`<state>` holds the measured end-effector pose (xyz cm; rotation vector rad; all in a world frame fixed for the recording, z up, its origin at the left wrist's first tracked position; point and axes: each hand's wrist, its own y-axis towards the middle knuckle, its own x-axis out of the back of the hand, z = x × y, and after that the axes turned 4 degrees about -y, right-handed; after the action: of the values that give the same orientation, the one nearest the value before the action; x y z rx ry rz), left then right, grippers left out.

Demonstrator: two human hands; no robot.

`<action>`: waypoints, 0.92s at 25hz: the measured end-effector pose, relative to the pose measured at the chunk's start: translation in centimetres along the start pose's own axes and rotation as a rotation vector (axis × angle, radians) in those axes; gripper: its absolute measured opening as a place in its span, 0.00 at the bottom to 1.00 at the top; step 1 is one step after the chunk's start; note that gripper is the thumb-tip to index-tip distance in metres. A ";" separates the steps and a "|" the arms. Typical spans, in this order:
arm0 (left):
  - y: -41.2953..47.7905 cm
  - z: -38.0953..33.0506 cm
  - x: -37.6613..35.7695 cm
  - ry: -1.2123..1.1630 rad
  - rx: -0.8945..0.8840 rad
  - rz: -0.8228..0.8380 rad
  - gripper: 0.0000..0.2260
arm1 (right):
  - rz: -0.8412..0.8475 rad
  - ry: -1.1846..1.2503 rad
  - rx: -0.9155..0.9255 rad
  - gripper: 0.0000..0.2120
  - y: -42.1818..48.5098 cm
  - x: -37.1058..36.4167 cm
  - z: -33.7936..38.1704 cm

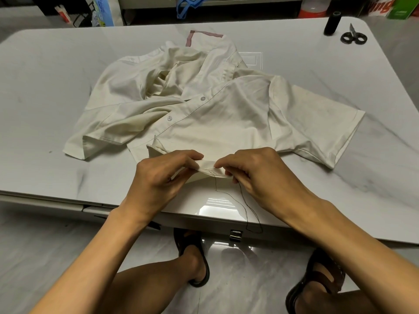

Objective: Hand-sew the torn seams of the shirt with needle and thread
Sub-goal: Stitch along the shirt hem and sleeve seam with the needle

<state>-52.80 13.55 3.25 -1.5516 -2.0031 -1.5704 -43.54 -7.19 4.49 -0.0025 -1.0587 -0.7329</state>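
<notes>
**Pinched on both sides of the stitch**

Right hand [256, 175] pinches the thin silver needle [209, 168] at the near hem of the crumpled cream cotton shirt [204, 105] on the grey marbled table [45, 87]. The left hand [163, 177] pinches the folded hem just beside it. The needle lies left to right, its tip toward the left hand. Thin black thread [244, 200] hangs over the near table edge. Black scissors [353, 37] and a black spool [332, 23] stand far right, well apart, so I judge nothing blocks the way.

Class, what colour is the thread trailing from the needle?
Black. The thread hangs below the right hand, over the table edge, clearest in the head view.
</notes>
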 end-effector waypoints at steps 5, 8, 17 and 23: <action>0.0 0.0 0.0 -0.005 -0.002 0.008 0.05 | 0.004 0.006 -0.005 0.11 0.0 0.0 0.1; 0.1 0.1 0.1 -0.010 -0.014 0.018 0.06 | 0.006 0.010 -0.014 0.12 0.0 0.1 0.1; 0.3 0.0 0.2 0.000 -0.029 0.020 0.05 | 0.014 0.015 -0.023 0.11 -0.1 0.3 0.3; 0.8 0.1 0.4 -0.009 -0.066 0.059 0.03 | 0.021 -0.026 0.003 0.14 0.2 0.2 0.4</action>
<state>-52.28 13.75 3.96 -1.6290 -1.9101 -1.6246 -43.66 -6.97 4.93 -0.0210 -1.0828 -0.7139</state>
